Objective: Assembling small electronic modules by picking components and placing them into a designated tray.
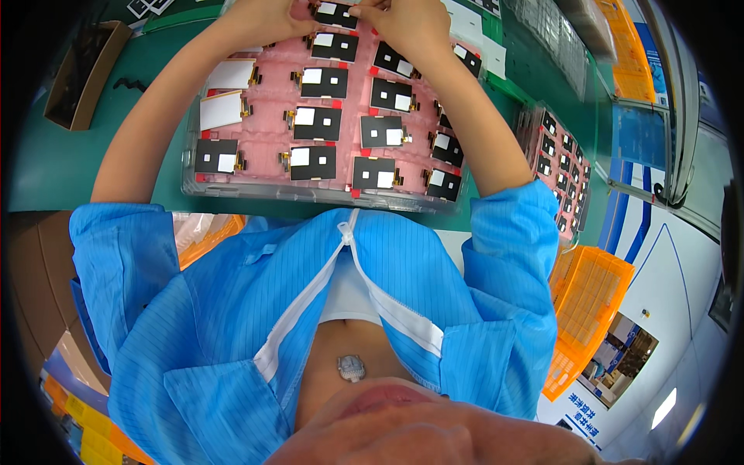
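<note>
Both my hands are at the far edge of the view, on either side of a small black display panel (335,14) with a white patch. My left hand (267,19) has its fingers closed at the panel's left end. At the right end, the fingertips of my right hand (411,27) pinch the panel's edge. Below them is a clear plastic tray (310,192) lined with pink foam. Rows of similar panels with short ribbon cables lie in it, such as a black panel (324,82). A few at the left show white faces, among them a white panel (222,111). My right forearm hides part of the right column.
A second pink-lined tray of panels (562,174) stands to the right on the green table (46,174). An open cardboard box (84,77) sits at left. Stacked clear trays (546,43) are at far right. Orange baskets (589,310) stand beyond the table's edge.
</note>
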Available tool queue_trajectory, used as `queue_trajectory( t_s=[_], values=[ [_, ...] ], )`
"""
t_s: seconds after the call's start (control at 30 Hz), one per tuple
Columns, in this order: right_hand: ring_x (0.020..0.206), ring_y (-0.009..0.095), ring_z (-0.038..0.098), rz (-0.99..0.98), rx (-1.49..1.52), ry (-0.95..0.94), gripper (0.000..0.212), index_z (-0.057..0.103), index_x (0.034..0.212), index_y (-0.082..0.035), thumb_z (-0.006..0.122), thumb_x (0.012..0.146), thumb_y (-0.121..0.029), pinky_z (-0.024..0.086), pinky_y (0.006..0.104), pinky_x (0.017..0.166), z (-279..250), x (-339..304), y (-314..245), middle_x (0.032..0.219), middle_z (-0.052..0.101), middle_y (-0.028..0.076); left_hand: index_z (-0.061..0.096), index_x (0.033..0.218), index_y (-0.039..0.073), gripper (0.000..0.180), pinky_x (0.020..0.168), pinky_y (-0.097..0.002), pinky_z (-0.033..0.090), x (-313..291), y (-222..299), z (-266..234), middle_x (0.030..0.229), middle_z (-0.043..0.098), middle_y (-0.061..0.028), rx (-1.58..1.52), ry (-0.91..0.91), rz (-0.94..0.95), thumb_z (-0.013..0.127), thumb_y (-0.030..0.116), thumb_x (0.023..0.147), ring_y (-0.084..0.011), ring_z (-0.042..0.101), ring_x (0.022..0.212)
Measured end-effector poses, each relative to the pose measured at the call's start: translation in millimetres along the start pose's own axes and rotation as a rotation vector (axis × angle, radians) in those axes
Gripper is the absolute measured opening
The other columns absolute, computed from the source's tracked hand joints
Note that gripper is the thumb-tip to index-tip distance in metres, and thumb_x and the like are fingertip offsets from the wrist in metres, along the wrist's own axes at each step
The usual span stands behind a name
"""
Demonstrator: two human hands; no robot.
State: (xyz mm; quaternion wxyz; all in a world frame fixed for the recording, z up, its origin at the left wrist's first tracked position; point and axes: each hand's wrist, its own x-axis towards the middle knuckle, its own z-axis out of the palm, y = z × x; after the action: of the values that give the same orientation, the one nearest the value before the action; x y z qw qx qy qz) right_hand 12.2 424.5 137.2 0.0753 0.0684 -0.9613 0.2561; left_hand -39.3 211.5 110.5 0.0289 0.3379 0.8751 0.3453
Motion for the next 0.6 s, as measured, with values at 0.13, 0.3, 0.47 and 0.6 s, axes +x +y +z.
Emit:
queue_trajectory(
  t_s=[0.13, 0.3, 0.47, 0.6],
  values=[
    [0.083, 0.038, 0.072, -0.032, -0.044, 0.027, 0.020, 0.078, 0.084, -0.004, 0.077, 0.083, -0.024, 0.056, 0.0450, 0.077, 6, 4, 5, 0.083, 0.074, 0.018, 0.073, 0.102, 0.004, 0.037, 0.071, -0.0358, 0.054, 2, -4, 2, 0.094, 0.065, -0.0096, 0.065, 0.027, 0.076, 0.087, 0.015, 0.070, -0.0254, 0.067, 0.080],
    [0.084, 0.039, 0.071, 0.011, -0.017, 0.018, 0.021, 0.077, 0.083, -0.004, 0.076, 0.083, -0.025, 0.056, 0.0456, 0.078, 11, 4, 9, 0.084, 0.074, 0.019, 0.074, 0.103, 0.004, 0.036, 0.071, -0.0357, 0.054, 4, -1, 0, 0.094, 0.065, -0.0100, 0.058, -0.012, 0.047, 0.087, 0.014, 0.071, -0.0255, 0.067, 0.081],
    [0.085, 0.038, 0.071, -0.084, -0.081, 0.056, 0.019, 0.077, 0.084, -0.004, 0.074, 0.085, -0.023, 0.056, 0.0474, 0.078, 8, -3, 0, 0.086, 0.074, 0.019, 0.074, 0.101, 0.004, 0.034, 0.072, -0.0359, 0.054, 3, -4, 2, 0.094, 0.065, -0.0104, 0.076, 0.016, 0.066, 0.086, 0.014, 0.071, -0.0256, 0.066, 0.081],
    [0.083, 0.039, 0.071, -0.131, -0.206, 0.095, 0.018, 0.077, 0.084, -0.004, 0.072, 0.086, -0.021, 0.056, 0.0483, 0.078, 10, -6, -6, 0.086, 0.074, 0.019, 0.073, 0.099, 0.002, 0.034, 0.073, -0.0364, 0.054, 5, -3, 2, 0.094, 0.065, -0.0109, 0.106, 0.020, 0.070, 0.086, 0.013, 0.068, -0.0265, 0.065, 0.082]
  ],
)
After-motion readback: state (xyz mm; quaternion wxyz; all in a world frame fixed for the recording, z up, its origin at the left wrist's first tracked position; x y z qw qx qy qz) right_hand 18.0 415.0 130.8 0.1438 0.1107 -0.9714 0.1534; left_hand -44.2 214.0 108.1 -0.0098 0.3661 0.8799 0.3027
